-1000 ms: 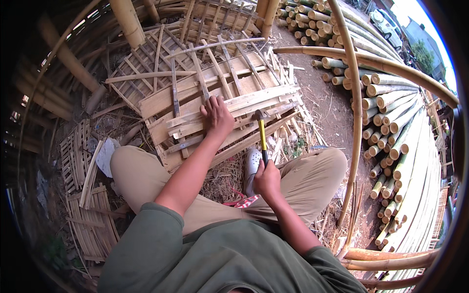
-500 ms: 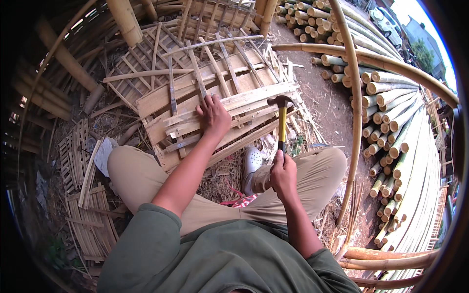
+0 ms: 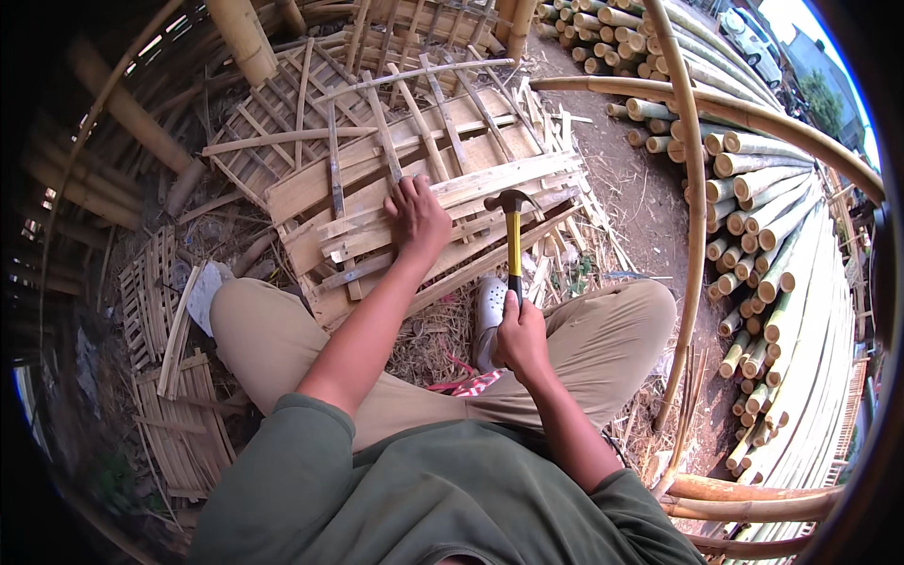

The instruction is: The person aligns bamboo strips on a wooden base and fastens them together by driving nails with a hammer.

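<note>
My right hand point(image 3: 524, 337) grips the dark lower handle of a claw hammer point(image 3: 514, 247). The hammer stands nearly upright, its head over the right part of a bamboo lattice. My left hand point(image 3: 419, 221) rests on that lattice, fingers curled together where a narrow bamboo slat point(image 3: 382, 132) meets a pale crosswise strip point(image 3: 508, 175). Whatever small thing the left fingertips pinch is hidden. Wide flat boards point(image 3: 301, 201) lie beneath the slats. The hammer head is apart from the left hand.
Stacked bamboo poles point(image 3: 753, 207) fill the right side, behind a curved bamboo rail point(image 3: 692, 188). More lattice panels point(image 3: 184, 424) lie at the left. A thick bamboo post point(image 3: 241, 42) stands at the back. Shavings cover the ground around my shoe point(image 3: 491, 306).
My right hand has moved left with the hammer, bringing its head nearer to my left hand. The left hand stays at about the same spot on the lattice.
</note>
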`<state>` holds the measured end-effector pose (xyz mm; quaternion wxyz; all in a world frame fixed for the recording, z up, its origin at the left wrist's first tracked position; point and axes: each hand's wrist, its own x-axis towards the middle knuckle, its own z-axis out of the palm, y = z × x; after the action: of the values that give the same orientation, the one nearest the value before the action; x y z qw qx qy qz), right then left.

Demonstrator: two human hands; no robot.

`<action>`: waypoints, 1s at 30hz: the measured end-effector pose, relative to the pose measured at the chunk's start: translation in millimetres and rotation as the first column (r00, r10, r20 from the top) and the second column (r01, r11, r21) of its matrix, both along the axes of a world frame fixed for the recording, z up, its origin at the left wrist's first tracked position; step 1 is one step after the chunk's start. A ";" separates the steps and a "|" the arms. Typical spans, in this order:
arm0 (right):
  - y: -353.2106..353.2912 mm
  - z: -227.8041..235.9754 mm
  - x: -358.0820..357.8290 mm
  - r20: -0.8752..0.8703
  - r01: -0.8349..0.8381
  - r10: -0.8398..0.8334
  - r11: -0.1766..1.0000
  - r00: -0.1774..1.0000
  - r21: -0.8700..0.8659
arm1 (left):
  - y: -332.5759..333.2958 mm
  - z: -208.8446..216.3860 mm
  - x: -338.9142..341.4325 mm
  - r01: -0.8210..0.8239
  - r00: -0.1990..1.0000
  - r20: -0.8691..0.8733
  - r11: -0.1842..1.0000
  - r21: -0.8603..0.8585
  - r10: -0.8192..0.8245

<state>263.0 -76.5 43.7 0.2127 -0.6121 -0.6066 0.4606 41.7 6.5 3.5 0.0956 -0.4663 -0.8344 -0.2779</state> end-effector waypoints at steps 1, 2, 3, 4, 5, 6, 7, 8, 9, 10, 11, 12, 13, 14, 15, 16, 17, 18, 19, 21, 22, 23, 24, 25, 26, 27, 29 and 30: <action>-1.5 2.5 3.5 0.002 0.000 0.000 1.000 1.000 0.001 | -0.3 1.1 1.8 -0.001 1.000 -0.003 1.000 0.004 0.001; -2.5 4.0 7.3 -0.007 0.031 -0.031 0.999 0.999 0.023 | 0.0 2.4 2.7 -0.002 1.000 -0.001 1.000 0.004 0.002; -2.5 5.5 10.3 -0.015 0.063 -0.062 0.997 0.998 0.045 | 0.5 3.6 3.2 0.005 1.000 -0.004 1.000 -0.001 -0.005; -1.9 7.6 12.1 0.016 0.053 -0.054 0.998 0.998 0.031 | 1.1 3.9 3.8 0.012 1.000 -0.008 1.000 -0.006 -0.013; -2.0 6.4 13.4 0.019 0.054 -0.055 0.998 0.998 0.032 | 2.3 1.2 4.4 0.013 1.000 -0.004 1.000 -0.005 -0.014; -1.8 2.6 14.8 0.073 0.022 -0.025 0.999 0.997 0.041 | 3.8 -2.1 5.2 0.011 1.000 -0.028 1.000 0.028 -0.010; -0.6 2.4 13.6 0.126 -0.011 0.005 0.999 0.992 0.048 | 5.3 -3.1 5.1 0.009 0.999 -0.051 0.998 0.061 -0.006; 4.5 5.2 15.7 0.071 -0.001 0.001 1.000 0.997 0.011 | 7.1 -4.1 5.2 0.012 0.999 -0.048 0.998 0.063 -0.009; 11.2 12.2 23.8 -0.041 0.045 -0.050 0.992 0.998 -0.119 | 9.2 -5.3 5.5 0.007 0.999 -0.035 0.998 0.055 -0.005; 13.7 23.3 27.2 -0.072 0.064 -0.068 0.996 0.995 -0.055 | 8.2 -7.2 3.7 -0.003 1.000 -0.026 0.999 0.042 0.004; 15.6 34.6 30.4 -0.104 0.084 -0.083 0.996 0.991 0.009 | 6.7 -7.9 1.7 -0.006 1.000 -0.024 0.999 0.039 0.007; 16.1 50.3 32.9 -0.195 0.143 -0.124 0.986 0.973 0.085 | 5.0 -8.8 -0.8 -0.016 0.999 -0.027 0.999 0.032 0.017; 16.9 63.8 36.1 -0.286 0.207 -0.156 0.966 0.945 0.158 | 3.7 -7.5 -1.8 -0.026 0.999 -0.029 0.999 0.028 0.026; 18.8 66.8 39.3 -0.357 0.229 -0.119 0.931 0.927 0.284 | 1.6 -6.3 -2.8 -0.032 0.999 -0.028 0.999 0.024 0.032; 18.9 74.9 40.0 -0.412 0.269 -0.130 0.915 0.902 0.301 | -1.4 -5.0 -4.9 -0.032 0.999 -0.021 0.999 0.011 0.032; 15.4 76.7 33.8 -0.494 0.356 -0.192 0.897 0.848 0.262 | -2.8 -2.2 -5.7 -0.028 1.000 -0.013 1.000 0.001 0.028; 10.1 77.6 25.6 -0.567 0.444 -0.258 0.869 0.782 0.217 | -0.3 -0.3 -1.9 -0.024 1.000 -0.010 1.000 0.001 0.024; 2.5 50.2 13.5 -0.366 0.380 -0.235 0.835 0.900 0.398 | 1.9 2.1 1.8 -0.018 0.999 -0.032 1.000 0.003 0.018; -2.5 9.2 6.6 -0.143 0.274 -0.234 0.787 0.962 0.553 | 5.6 5.7 6.9 -0.010 0.998 -0.057 1.000 0.008 0.011; -6.4 -40.3 8.7 0.314 -0.184 0.083 0.933 0.946 0.308 | 10.5 10.7 14.9 0.014 0.997 -0.082 0.999 0.042 -0.011; -11.2 -32.9 -1.4 0.239 -0.189 0.139 0.961 0.961 0.203 | 8.7 10.0 12.8 0.030 0.993 -0.114 0.997 0.070 -0.021; -11.9 -15.0 -14.6 0.153 -0.213 0.196 0.972 0.969 0.103 | 8.3 8.4 5.6 0.019 0.992 -0.127 0.997 0.071 -0.010; -14.0 7.1 -20.9 0.107 -0.169 0.159 0.981 0.981 0.091 | 2.8 3.2 0.8 -0.007 0.996 -0.088 0.998 0.056 0.012; -12.1 7.3 -18.1 0.111 -0.144 0.129 0.979 0.985 0.144 | 2.4 0.8 1.4 -0.018 0.999 -0.044 0.999 0.046 0.020; -11.3 9.4 -13.7 0.097 -0.106 0.090 0.979 0.991 0.176 | 2.9 -1.4 -0.2 0.001 1.000 -0.001 0.997 0.081 -0.001; -11.6 13.2 -8.8 0.083 -0.067 0.050 0.976 0.995 0.208 | 2.4 -4.2 -1.5 0.002 1.000 -0.001 0.997 0.081 -0.002; -10.7 18.5 1.4 0.051 0.015 -0.026 0.980 0.998 0.200 | 2.2 -2.3 0.3 0.009 0.999 0.031 0.994 0.109 -0.012; -10.0 16.9 3.6 0.061 0.021 -0.034 0.978 0.998 0.207 | 2.6 -1.2 0.2 0.007 0.999 0.035 0.994 0.109 -0.011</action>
<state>266.6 -86.4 60.6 0.2618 -0.6095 -0.6490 0.3725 41.9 9.1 2.3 0.1050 -0.4591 -0.8174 -0.3317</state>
